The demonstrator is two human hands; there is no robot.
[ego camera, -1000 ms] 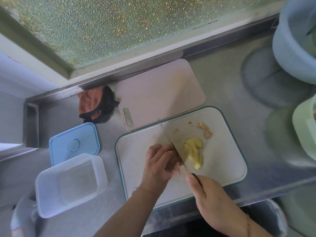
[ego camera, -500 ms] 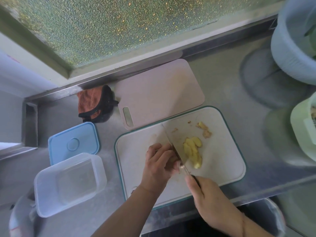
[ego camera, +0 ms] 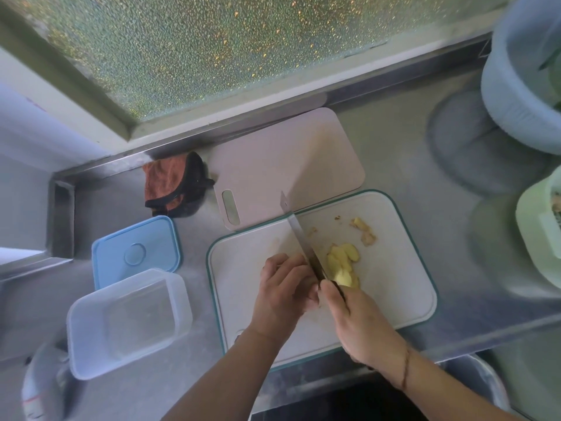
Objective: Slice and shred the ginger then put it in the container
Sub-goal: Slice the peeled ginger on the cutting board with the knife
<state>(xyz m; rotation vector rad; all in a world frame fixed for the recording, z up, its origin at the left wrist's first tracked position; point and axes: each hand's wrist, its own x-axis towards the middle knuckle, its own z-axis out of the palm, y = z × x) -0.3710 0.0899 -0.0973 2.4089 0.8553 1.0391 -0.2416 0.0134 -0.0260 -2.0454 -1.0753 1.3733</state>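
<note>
On the white board (ego camera: pixel 394 299), near its middle, the left hand (ego camera: pixel 283 294) sits with fingers curled down, apparently pinning a piece of ginger that its knuckles hide from me. Hard against it, the right hand (ego camera: pixel 359 326) grips the handle of the knife (ego camera: pixel 299 238), whose blade runs away from the person, edge down by the left knuckles. Cut ginger slices (ego camera: pixel 343 262) lie in a loose overlapping heap just right of the blade, with a few scraps (ego camera: pixel 364 232) further back.

Ginger is firm and fibrous but light, and its wet cut faces look slippery, so I'd judge the slices best pressed flat in a stack, fingertips tucked back, before shredding.

Left of the board, on the steel counter (ego camera: pixel 409 165), stands the clear container (ego camera: pixel 127 323), open, nothing visible inside, its blue lid (ego camera: pixel 136 250) beside it. A pink board (ego camera: pixel 288 165) and a rust cloth (ego camera: pixel 173 183) lie behind.
</note>
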